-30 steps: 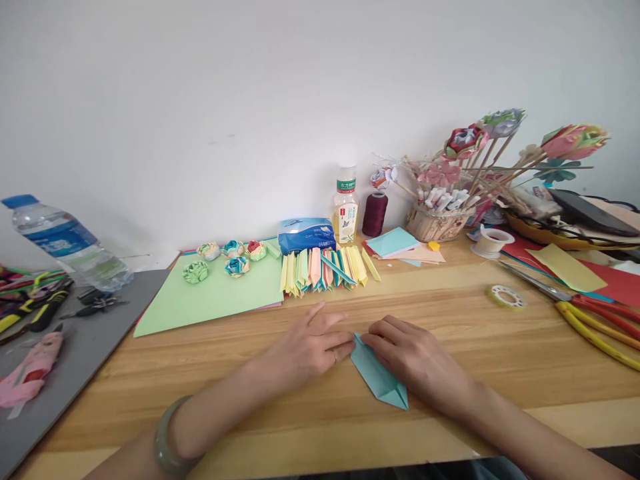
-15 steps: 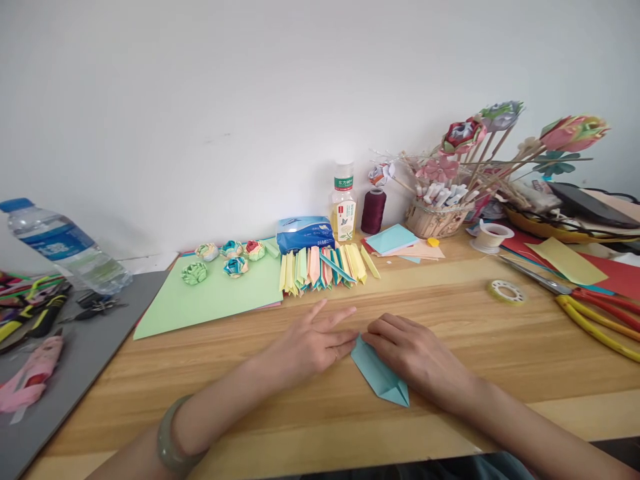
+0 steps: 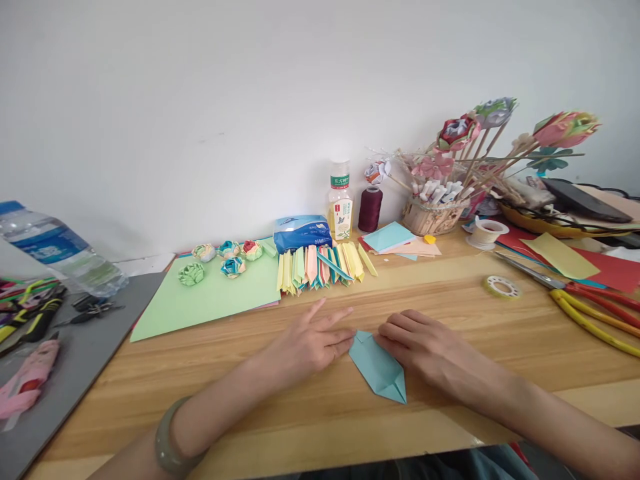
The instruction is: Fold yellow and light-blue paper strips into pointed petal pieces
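A folded piece of light blue paper (image 3: 376,365) lies on the wooden table between my hands, with a small flap at its top end and a pointed lower end. My left hand (image 3: 313,340) has its fingers spread, and its lower fingertips touch the paper's upper left corner. Along the paper's right edge rests my right hand (image 3: 423,347), fingers bent and close together; its fingertips press on the edge near the top. The thumb of the right hand is hidden. Behind my hands stands a row of folded paper strips (image 3: 320,268) in several colours.
Folded paper flowers (image 3: 233,267) sit on a green sheet (image 3: 165,300) at left. Behind are a tissue pack (image 3: 303,232), a drink bottle (image 3: 341,207) and a thread spool (image 3: 371,210). Scissors (image 3: 560,287) and a tape roll (image 3: 502,287) lie right; a water bottle (image 3: 60,250) leans left.
My right hand has shifted right along the paper, uncovering the small flap at its top. My left hand stays almost where it was. The view has moved slightly.
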`<state>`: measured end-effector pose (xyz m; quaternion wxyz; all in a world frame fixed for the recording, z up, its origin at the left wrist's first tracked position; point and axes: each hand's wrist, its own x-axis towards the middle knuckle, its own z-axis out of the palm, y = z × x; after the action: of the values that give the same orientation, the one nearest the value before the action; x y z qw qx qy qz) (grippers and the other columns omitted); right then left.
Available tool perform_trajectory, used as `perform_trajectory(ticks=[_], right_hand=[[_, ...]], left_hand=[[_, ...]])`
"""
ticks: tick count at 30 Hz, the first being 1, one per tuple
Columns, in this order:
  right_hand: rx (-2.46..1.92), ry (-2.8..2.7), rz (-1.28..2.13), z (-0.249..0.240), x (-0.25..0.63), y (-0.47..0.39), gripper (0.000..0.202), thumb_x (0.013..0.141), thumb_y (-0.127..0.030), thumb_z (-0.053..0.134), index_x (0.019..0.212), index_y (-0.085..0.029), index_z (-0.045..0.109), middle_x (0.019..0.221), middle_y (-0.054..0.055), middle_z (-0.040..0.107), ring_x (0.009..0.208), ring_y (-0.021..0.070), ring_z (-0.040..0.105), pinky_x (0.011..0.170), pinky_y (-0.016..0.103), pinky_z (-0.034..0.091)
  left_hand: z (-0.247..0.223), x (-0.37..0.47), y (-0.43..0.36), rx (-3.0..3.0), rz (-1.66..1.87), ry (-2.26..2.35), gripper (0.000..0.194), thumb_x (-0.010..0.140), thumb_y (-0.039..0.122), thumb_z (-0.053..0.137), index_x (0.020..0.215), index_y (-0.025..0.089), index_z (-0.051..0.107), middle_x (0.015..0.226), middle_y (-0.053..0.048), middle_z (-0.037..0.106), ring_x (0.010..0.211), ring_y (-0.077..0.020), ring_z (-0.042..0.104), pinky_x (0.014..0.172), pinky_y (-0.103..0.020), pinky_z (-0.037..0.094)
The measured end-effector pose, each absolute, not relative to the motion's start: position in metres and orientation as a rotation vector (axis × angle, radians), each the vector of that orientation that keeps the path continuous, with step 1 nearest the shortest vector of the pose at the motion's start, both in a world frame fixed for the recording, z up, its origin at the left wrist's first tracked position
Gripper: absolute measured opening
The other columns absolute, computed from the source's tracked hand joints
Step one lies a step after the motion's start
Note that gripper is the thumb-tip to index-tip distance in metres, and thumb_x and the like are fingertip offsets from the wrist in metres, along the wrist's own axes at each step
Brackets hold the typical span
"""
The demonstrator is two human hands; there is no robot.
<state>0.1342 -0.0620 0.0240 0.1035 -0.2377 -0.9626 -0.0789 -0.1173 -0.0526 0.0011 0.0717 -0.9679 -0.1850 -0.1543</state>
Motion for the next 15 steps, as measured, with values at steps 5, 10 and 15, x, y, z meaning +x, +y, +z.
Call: perform_trajectory(ticks=[5,10,15], right_hand=[[-0.879,-2.721,0.016,0.034,0.156,-0.075,0.026,0.093,-0.014,0.035,0.082,-0.018,0.059,0.079,0.004,0.059,0.071,0.0176,0.052,0.063,0.032,0.04],[-0.985,-2.621,0.118,0.025,0.152,-0.085,0.016,0.091,-0.017,0.04,0.097,-0.018,0.056,0.085,0.005,0.06,0.074,0.0175,0.056,0.063,0.03,0.043],[-0.918,-2.552,-0.06,0.013,0.148,-0.082,0.017,0.094,-0.017,0.039,0.097,-0.017,0.055,0.082,0.005,0.062,0.072,0.0173,0.057,0.063,0.03,0.044]], left_hand=[[-0.005,-0.115,-0.058,-2.762,-0.613,-0.59,0.027,0.095,0.013,0.038,0.107,0.016,0.062,0.114,-0.001,0.066,0.125,-0.0235,0.044,0.113,-0.051,0.011],[-0.005,-0.108,-0.068,-2.607,-0.738,-0.674,0.019,0.091,0.011,0.046,0.09,0.013,0.065,0.089,-0.004,0.069,0.108,-0.0226,0.056,0.109,-0.049,0.025],[-0.005,-0.103,-0.071,-2.66,-0.76,-0.711,0.016,0.091,0.016,0.05,0.083,0.016,0.064,0.077,-0.001,0.065,0.1,-0.0193,0.057,0.104,-0.044,0.033]])
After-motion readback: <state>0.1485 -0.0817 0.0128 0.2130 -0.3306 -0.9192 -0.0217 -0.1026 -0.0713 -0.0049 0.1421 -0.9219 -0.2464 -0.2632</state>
